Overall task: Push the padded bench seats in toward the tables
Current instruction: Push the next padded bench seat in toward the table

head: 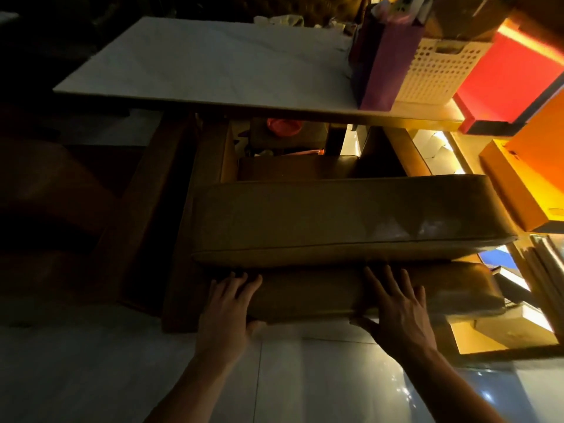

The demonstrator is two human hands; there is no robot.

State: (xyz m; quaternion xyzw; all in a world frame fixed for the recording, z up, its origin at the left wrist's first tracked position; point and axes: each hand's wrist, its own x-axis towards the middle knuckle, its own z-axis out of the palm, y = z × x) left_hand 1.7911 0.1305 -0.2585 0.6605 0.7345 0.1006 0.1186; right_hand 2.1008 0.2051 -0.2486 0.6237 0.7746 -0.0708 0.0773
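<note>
A padded brown bench (335,218) stands in front of a white table (198,62), its seat cushion long and shiny. Below the seat a padded backrest cushion (320,294) faces me. My left hand (227,309) lies on the backrest's left end, fingers spread on top and thumb hooked under its near edge. My right hand (399,309) rests on the right half of the same cushion, fingers splayed on top, thumb under the edge. A second padded seat (296,167) shows under the table beyond the bench.
A purple bag (384,62), a white perforated basket (436,71) and a red box (509,77) crowd the table's right end. Orange boxes (525,178) stack at the right. A dark wooden bench frame (146,193) stands left. Glossy tiled floor (91,370) lies under me.
</note>
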